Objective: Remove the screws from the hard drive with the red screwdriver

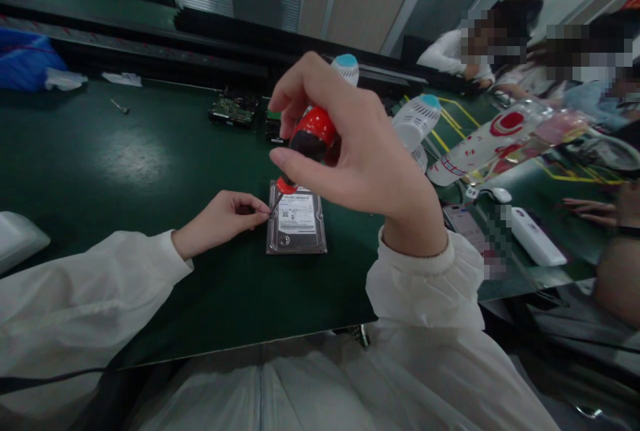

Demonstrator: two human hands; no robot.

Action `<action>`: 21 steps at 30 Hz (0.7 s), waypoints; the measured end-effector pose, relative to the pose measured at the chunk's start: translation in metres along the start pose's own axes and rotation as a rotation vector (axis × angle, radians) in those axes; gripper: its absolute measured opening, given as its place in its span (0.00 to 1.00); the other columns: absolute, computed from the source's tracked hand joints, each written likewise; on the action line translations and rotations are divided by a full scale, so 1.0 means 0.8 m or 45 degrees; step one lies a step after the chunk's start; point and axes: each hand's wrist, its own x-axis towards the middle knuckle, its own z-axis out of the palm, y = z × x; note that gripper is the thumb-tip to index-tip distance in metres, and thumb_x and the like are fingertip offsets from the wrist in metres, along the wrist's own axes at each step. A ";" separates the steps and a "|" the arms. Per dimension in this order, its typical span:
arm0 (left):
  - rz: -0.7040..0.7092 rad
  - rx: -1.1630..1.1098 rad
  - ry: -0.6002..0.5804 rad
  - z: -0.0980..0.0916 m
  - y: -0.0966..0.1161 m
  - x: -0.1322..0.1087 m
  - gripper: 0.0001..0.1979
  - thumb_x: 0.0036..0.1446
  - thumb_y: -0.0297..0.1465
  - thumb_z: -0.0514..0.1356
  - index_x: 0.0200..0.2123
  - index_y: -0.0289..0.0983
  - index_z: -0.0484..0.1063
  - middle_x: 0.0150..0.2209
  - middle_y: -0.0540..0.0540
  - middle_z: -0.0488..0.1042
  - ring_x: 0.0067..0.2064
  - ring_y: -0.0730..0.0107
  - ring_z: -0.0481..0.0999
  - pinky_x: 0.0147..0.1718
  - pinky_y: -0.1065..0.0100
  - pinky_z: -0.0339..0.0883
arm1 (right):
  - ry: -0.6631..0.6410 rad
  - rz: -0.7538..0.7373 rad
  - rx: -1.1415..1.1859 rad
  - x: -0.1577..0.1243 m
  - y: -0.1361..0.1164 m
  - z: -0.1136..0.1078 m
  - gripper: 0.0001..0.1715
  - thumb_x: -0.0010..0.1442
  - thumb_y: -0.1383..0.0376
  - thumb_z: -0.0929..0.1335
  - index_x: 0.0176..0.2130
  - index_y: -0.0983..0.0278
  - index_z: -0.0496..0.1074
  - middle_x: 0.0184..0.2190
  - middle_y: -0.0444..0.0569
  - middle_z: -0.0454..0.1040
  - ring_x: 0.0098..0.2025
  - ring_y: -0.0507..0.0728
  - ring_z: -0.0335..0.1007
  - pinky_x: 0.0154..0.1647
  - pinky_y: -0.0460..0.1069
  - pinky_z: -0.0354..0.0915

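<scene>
A hard drive point(296, 224) lies flat on the green table mat, its white label facing up. My right hand point(345, 137) is closed around the handle of a red and black screwdriver point(313, 134), held tilted above the drive. The thin shaft slants down to the drive's left edge. Right at that spot, my left hand point(227, 217) has thumb and forefinger pinched together near the screwdriver's tip. Whatever those fingertips hold, if anything, is too small to make out.
Behind the drive lie green circuit-board parts point(233, 108). A small metal piece point(120, 107) rests at the back left. To the right stand a white fan-like device point(417, 123), a patterned bottle point(487, 137), a phone point(467, 227) and a white box point(537, 236). Other people sit further right.
</scene>
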 end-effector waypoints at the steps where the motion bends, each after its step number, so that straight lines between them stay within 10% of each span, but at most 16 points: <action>1: -0.001 -0.002 0.002 0.000 0.000 0.000 0.14 0.48 0.39 0.69 0.34 0.35 0.81 0.31 0.46 0.81 0.28 0.71 0.74 0.29 0.68 0.68 | 0.025 0.003 0.001 0.000 0.000 0.001 0.09 0.62 0.67 0.66 0.43 0.68 0.65 0.42 0.50 0.69 0.41 0.52 0.67 0.47 0.50 0.65; 21: 0.004 0.019 0.006 -0.001 -0.002 0.000 0.14 0.48 0.40 0.69 0.34 0.35 0.81 0.33 0.46 0.81 0.30 0.69 0.75 0.30 0.67 0.69 | -0.017 0.048 -0.010 0.001 0.000 -0.005 0.14 0.57 0.67 0.68 0.41 0.62 0.59 0.43 0.48 0.65 0.44 0.52 0.66 0.46 0.50 0.66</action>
